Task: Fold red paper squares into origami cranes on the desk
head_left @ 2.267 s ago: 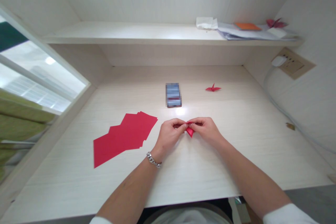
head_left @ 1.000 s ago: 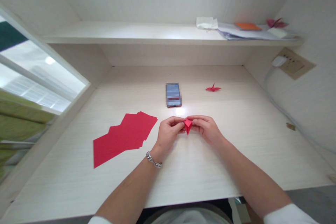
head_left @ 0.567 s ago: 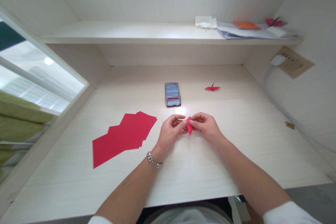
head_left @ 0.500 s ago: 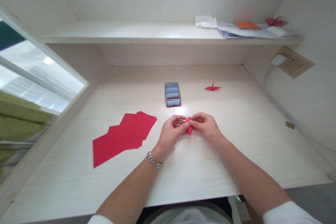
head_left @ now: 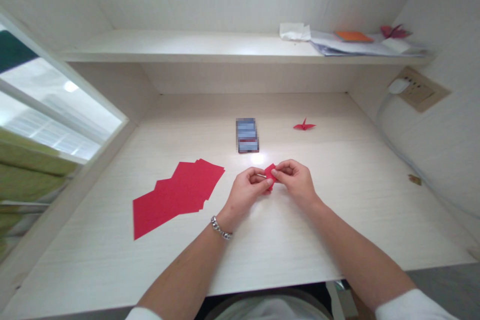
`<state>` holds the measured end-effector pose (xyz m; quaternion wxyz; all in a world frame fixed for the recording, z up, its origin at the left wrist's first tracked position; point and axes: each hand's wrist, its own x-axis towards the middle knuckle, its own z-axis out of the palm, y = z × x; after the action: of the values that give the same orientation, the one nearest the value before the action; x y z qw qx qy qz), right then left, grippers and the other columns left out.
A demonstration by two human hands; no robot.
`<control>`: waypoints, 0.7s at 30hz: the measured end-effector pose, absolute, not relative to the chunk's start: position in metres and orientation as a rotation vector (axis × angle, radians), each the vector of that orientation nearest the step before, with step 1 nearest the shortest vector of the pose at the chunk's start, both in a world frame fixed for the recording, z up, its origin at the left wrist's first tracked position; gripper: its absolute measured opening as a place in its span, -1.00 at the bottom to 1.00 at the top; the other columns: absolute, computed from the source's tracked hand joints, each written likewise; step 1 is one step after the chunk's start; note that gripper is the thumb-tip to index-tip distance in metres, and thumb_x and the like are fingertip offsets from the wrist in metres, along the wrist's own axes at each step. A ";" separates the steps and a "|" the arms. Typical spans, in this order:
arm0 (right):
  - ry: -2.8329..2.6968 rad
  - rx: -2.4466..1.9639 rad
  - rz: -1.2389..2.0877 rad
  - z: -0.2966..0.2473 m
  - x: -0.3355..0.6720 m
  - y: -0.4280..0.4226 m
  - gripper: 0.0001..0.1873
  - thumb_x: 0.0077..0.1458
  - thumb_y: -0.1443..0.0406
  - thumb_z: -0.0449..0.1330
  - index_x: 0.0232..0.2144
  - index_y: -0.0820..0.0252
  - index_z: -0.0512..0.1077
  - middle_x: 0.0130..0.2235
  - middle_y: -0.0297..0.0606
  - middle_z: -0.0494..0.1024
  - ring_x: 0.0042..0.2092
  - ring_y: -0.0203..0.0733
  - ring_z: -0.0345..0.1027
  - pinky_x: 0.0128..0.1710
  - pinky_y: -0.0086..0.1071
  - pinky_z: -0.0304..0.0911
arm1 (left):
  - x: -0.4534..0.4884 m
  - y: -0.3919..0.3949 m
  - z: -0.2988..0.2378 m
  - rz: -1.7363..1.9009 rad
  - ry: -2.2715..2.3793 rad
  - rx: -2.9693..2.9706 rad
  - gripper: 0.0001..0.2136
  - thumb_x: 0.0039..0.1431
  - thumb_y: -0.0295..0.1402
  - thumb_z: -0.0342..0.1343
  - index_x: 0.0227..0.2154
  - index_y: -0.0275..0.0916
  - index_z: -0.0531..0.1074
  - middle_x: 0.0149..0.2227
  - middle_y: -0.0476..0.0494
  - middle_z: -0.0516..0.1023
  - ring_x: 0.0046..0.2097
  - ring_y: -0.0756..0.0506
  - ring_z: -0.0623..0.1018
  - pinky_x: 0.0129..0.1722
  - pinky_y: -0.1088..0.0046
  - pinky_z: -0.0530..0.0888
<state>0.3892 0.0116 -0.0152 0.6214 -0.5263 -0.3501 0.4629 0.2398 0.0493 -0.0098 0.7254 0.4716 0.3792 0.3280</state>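
Observation:
A small piece of folded red paper [head_left: 269, 171] is pinched between both hands, just above the desk. My left hand [head_left: 247, 185] grips its lower left side, thumb on top. My right hand [head_left: 296, 178] holds the upper right side between thumb and fingers. Parts of the folds are hidden behind the fingertips. Several red paper sheets [head_left: 176, 190] lie fanned out, overlapping, to the left of my left hand. A finished red paper crane [head_left: 304, 125] rests on the desk beyond my right hand.
A phone [head_left: 247, 136] with a blurred screen lies beyond my hands. On the shelf [head_left: 168, 42] are crumpled white tissue [head_left: 294, 31], papers, an orange pad [head_left: 353, 36] and a red folded-paper piece [head_left: 395, 31]. A white cable [head_left: 397, 152] runs from the wall socket [head_left: 422, 91] down the right.
The folded paper has turned in my fingers from a narrow upright point to a wider, flatter face. My right thumb and fingers have shifted slightly on it; both hands stay in place.

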 end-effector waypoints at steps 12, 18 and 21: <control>-0.744 -1.202 0.922 -0.013 0.387 0.011 -0.73 -0.18 0.22 0.42 -0.45 0.20 0.45 -0.47 -0.34 0.55 -0.42 -0.25 0.45 -0.38 -0.36 0.43 | 0.238 0.049 -0.006 0.678 0.768 0.871 -0.65 -0.12 -0.34 0.39 -0.29 -0.39 0.44 -0.39 -0.20 0.60 -0.39 -0.07 0.61 -0.29 0.43 0.56; -0.778 -1.268 0.838 -0.012 0.384 0.010 -0.71 -0.18 0.16 0.40 -0.45 0.19 0.45 -0.46 -0.32 0.55 -0.41 -0.21 0.45 -0.38 -0.32 0.42 | 0.238 0.047 -0.005 0.663 0.732 0.865 -0.66 -0.12 -0.34 0.38 -0.29 -0.36 0.44 -0.36 -0.19 0.60 -0.37 -0.07 0.61 -0.25 0.37 0.57; -0.776 -1.278 0.832 -0.011 0.383 0.009 -0.70 -0.18 0.15 0.40 -0.45 0.17 0.43 -0.45 -0.30 0.55 -0.39 -0.18 0.46 -0.35 -0.29 0.43 | 0.240 0.046 -0.003 0.675 0.768 0.929 -0.68 -0.09 -0.31 0.36 -0.29 -0.36 0.46 -0.38 -0.18 0.60 -0.38 -0.07 0.60 -0.27 0.37 0.56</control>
<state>0.3826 0.0092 -0.0109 0.6558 -0.5638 -0.3426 0.3670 0.2400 0.0462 -0.0032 0.7709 0.4283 0.3541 0.3114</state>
